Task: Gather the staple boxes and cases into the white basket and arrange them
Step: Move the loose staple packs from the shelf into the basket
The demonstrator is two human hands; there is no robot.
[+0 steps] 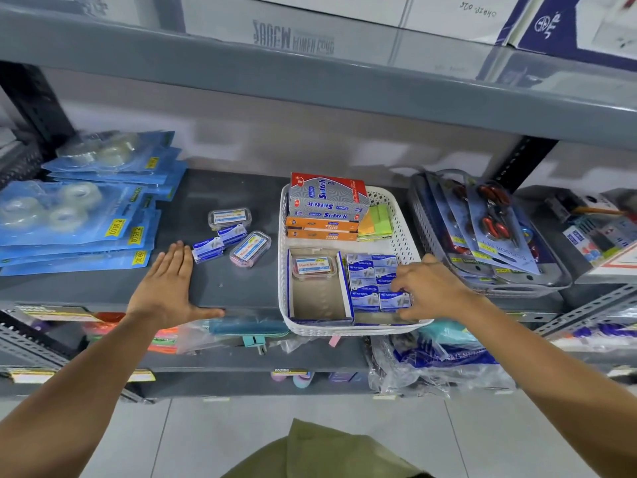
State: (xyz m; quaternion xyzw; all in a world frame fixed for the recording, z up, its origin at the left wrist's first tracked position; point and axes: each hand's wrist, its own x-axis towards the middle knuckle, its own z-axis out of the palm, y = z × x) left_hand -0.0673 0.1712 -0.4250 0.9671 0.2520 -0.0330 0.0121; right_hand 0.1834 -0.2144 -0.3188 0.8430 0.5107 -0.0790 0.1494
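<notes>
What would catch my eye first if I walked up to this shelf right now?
Probably the white basket mid-shelf, packed with small blue staple boxes, where the right hand is fingering the front row. Left of it, two more blue boxes and two clear cases lie loose on the dark shelf, with the left hand flat beside them. Blue tape packs pile up far left.

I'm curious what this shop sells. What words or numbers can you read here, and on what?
"Softek": grey and red box in the white basket.
"TRIO": orange boxes.
"kangaro": blue staple boxes under the right hand.
"69.00": yellow tags on the tape packs.
Labels on the clear cases beside the left hand: too blurred.
</notes>
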